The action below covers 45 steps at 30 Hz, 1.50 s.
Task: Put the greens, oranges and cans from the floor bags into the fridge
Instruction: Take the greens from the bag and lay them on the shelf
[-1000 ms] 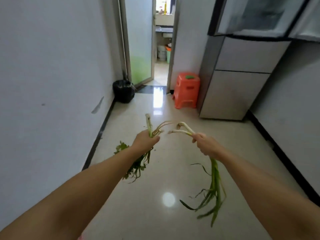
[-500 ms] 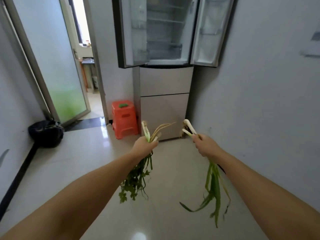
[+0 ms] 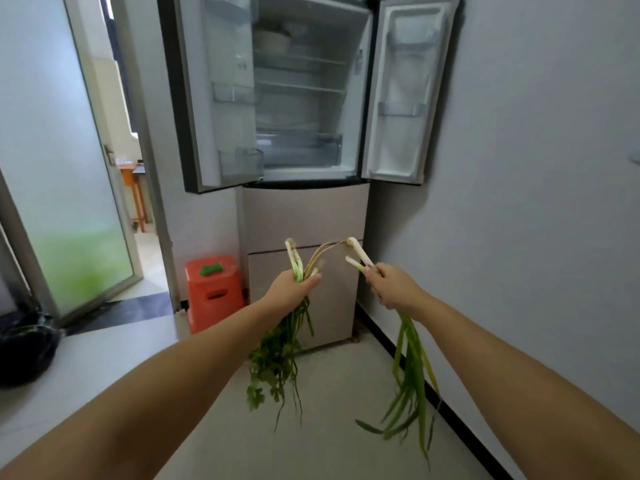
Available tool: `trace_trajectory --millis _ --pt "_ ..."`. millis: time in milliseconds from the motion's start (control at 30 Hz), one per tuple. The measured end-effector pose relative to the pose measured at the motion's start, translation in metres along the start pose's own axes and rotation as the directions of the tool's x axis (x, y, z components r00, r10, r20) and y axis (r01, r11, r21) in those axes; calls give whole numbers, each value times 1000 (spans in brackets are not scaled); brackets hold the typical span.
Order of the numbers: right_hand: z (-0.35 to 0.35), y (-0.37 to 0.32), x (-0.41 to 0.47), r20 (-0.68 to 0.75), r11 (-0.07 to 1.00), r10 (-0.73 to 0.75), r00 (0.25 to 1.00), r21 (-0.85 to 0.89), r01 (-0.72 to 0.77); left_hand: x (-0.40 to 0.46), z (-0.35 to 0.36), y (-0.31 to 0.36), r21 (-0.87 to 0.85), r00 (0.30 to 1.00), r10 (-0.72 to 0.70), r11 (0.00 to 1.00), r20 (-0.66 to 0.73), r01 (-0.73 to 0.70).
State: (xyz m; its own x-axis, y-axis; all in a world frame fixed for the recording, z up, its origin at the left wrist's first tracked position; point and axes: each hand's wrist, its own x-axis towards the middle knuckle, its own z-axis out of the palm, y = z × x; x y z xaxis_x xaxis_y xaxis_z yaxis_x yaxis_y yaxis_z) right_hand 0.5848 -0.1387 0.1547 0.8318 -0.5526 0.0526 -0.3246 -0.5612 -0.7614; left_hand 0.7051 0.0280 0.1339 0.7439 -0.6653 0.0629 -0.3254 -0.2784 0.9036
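Note:
My left hand (image 3: 292,289) grips a bunch of leafy greens (image 3: 277,355), roots and white stalk ends up, leaves hanging down. In my right hand (image 3: 394,287) is a small bunch of spring onions (image 3: 412,368), white ends sticking up and long green blades dangling. Both hands are held out at about drawer height in front of the fridge (image 3: 301,216). Its two upper doors stand wide open, showing glass shelves and a clear drawer. A bowl sits on the top shelf. No bags, oranges or cans are in view.
An orange plastic stool (image 3: 213,289) stands left of the fridge's lower drawers. A black bin bag (image 3: 24,344) sits at the far left on the floor. A frosted glass door (image 3: 69,188) and a doorway lie to the left; a grey wall (image 3: 536,202) runs along the right.
My view has swung right and up from the corridor floor to face the open fridge, which now looks nearer. Both hands still hold their greens in the same grip.

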Motion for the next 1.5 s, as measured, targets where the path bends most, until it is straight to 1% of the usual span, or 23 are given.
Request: trace_trajectory --millis 200,300,367,433,500,600,667,767,900,1100,1167,1233,1367,1500 --pt "-34 -2 135 -30 998 -66 997 -21 65 148 -6 23 43 999 25 999 -21 -24" --pt "-45 10 203 -20 995 -96 995 2 96 214 5 20 48 1000 1 999 -19 -1" --pt "-49 20 244 -24 996 -88 996 22 89 252 12 18 49 1000 -24 998 -16 25" --pt "-56 31 294 -20 991 -118 993 57 119 300 20 19 52 999 -14 999 -33 15" --pt "-66 38 344 -5 985 -143 990 96 143 350 24 23 26 997 1 1000 -77 2" --pt "-84 41 417 49 980 -159 986 127 152 421 27 32 -13 985 -50 999 -162 49" --pt "-99 35 466 112 978 -192 975 100 181 463 25 38 -34 973 -74 997 -217 68" --pt "-114 20 534 111 967 -247 963 90 238 515 15 47 -58 954 -96 995 -284 83" --pt "-115 -4 614 122 921 -388 914 14 389 579 -7 54 -63 927 -107 994 -359 90" --pt "-116 -62 734 113 823 -542 833 -131 553 688 -63 71 -24 890 -36 999 -455 28" --pt "-118 -87 777 107 771 -591 800 -215 599 728 -86 78 -15 874 -5 1000 -486 -3" --pt "-119 -114 823 85 719 -638 765 -290 632 768 -110 84 -26 869 22 999 -494 -40" --pt "-122 -169 908 78 631 -705 705 -384 674 849 -158 95 -74 843 48 992 -535 -103" --pt "-111 -204 982 102 561 -729 676 -476 677 920 -194 89 -138 813 11 984 -582 -112"
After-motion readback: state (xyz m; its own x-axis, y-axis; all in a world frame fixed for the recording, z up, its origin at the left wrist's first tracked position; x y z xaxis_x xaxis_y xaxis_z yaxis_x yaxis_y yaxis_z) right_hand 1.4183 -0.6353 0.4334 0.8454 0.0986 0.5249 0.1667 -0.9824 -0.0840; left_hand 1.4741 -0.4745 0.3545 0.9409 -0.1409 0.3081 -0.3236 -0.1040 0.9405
